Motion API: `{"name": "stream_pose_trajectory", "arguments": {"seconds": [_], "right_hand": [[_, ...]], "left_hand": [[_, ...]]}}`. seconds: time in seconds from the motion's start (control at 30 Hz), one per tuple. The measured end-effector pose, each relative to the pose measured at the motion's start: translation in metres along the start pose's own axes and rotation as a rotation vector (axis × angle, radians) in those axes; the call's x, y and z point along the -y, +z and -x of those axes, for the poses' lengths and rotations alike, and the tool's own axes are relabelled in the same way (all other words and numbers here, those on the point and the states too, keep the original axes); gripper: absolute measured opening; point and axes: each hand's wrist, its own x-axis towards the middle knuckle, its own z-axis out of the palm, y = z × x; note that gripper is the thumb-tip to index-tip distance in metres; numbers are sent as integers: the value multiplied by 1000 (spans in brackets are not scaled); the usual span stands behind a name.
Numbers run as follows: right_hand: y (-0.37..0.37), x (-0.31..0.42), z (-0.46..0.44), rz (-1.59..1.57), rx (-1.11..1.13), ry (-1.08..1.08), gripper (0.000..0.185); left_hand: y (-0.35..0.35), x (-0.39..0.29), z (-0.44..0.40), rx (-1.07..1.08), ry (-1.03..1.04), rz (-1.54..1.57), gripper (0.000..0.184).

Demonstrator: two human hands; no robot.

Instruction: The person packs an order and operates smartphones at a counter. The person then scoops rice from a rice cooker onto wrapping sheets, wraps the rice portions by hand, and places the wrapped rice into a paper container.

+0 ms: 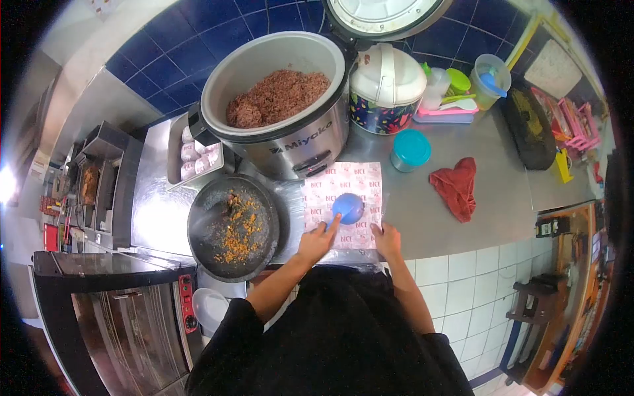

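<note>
Paper (321,190) printed, flat; round blue scoop (350,207) atop.

1 crumpled red cloth (456,188) lies near 1 teal-lidded jar (411,150), just beside 1 floral-sided container (384,116).

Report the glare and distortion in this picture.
Head view: white glare washes out the steel counter beside the dark bowl; a light flares at the left edge; wide-angle distortion bows the blue-tiled wall; black fills the corners; lettering on the printed paper remains readable.

Black top (330,336) with black elbow-length sleeves (236,325), both forearms (279,289) bare
</note>
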Motion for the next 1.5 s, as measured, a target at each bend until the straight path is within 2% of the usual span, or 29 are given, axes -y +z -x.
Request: {"name": "stream_pose_trajectory", "arguments": {"seconds": [0.03, 0.1, 0.13, 0.2, 0.23, 0.3, 0.33, 0.4, 0.43, 0.47, 0.53, 0.6, 0.63, 0.7, 0.73, 0.77, 0.83, 0.97, 1.03, 1.1, 1.17, 1.23, 1.27, 1.3, 1.33, 1.37, 1.43, 1.47, 1.5], "right_hand": [[0, 1, -2, -4, -7, 2, 42], [-13, 11, 2, 45, 181, 211, 37], [-17, 18, 10, 49, 184, 220, 37], [-20, 43, 18, 193, 7, 285, 41], [-24, 48, 24, 198, 14, 290, 41], [-28, 54, 36, 349, 138, -358, 44], [-23, 55, 41, 348, 154, -355, 44], [-13, 56, 46, 472, 276, -698, 39], [-4, 45, 46, 551, 303, -765, 36], [-6, 44, 46, 552, 318, -777, 36], [-10, 45, 39, 466, 599, -597, 39], [-33, 50, 22, 450, 345, -650, 45], [-52, 54, 13, 472, 173, -544, 49], [-79, 44, 3, 471, -191, -408, 61], [-84, 22, 5, 450, -385, -374, 68], [-81, -4, 9, 442, -392, -355, 68], [-64, -50, 31, 700, 38, -205, 78], [-63, -49, 26, 707, 121, -156, 84], [-67, -43, 29, 709, 138, -134, 83], [-71, -37, 19, 700, 141, -149, 82], [-78, -36, 9, 493, 93, 7, 80], [-114, 20, -10, 284, -221, -189, 78], [-131, 49, -11, 287, -204, -192, 78], [-145, 76, -10, 225, -393, -190, 79], [-153, 87, -9, 162, -584, -187, 79], [-136, 57, -6, 165, -579, -194, 79], [-76, -28, 12, 595, -292, -198, 79], [-66, -32, 30, 597, -264, -176, 79], [-62, -32, 49, 689, -1, -90, 79]], "left_hand": [[-2, -1, -2, -11, -7, 23, 64], [-11, 4, 2, -42, 1, 44, 62], [-16, 5, 5, -82, 0, 62, 61], [-51, 0, -4, -127, -27, 70, 60], [-74, -2, -13, -196, -54, 59, 61], [-127, 1, -44, -411, -68, 52, 62], [-159, 5, -69, -557, -56, 55, 62], [-234, 5, -120, -669, -133, 64, 57], [-258, 15, -147, -776, -86, 19, 57], [-280, 24, -166, -728, -168, -77, 55], [-314, 43, -202, -549, -319, -168, 47], [-320, 62, -226, -502, -400, -206, 50], [-320, 64, -223, -502, -407, -206, 50], [-321, 59, -216, -881, -9, -351, 41], [-316, 47, -204, -935, 28, -209, 39], [-306, 31, -183, -980, 70, -65, 36], [-268, 16, -133, -874, 24, -10, 29], [-157, 1, -54, -417, -251, 278, 20], [-103, 4, -14, -53, -289, 353, 22], [-65, 4, 8, 48, -199, 389, 30], [-53, -1, 16, 45, -154, 294, 33], [-33, 4, 33, 121, -90, 192, 41], [-31, 5, 38, 125, -107, 196, 41], [-28, 6, 39, 160, -100, 174, 43], [-24, 6, 38, 194, -90, 153, 45], [-20, 6, 35, 190, -97, 157, 45], [-19, 9, 37, 200, -51, 116, 47], [-23, 9, 45, 234, -58, 127, 47], [-29, 5, 49, 258, -11, 128, 47]]}}
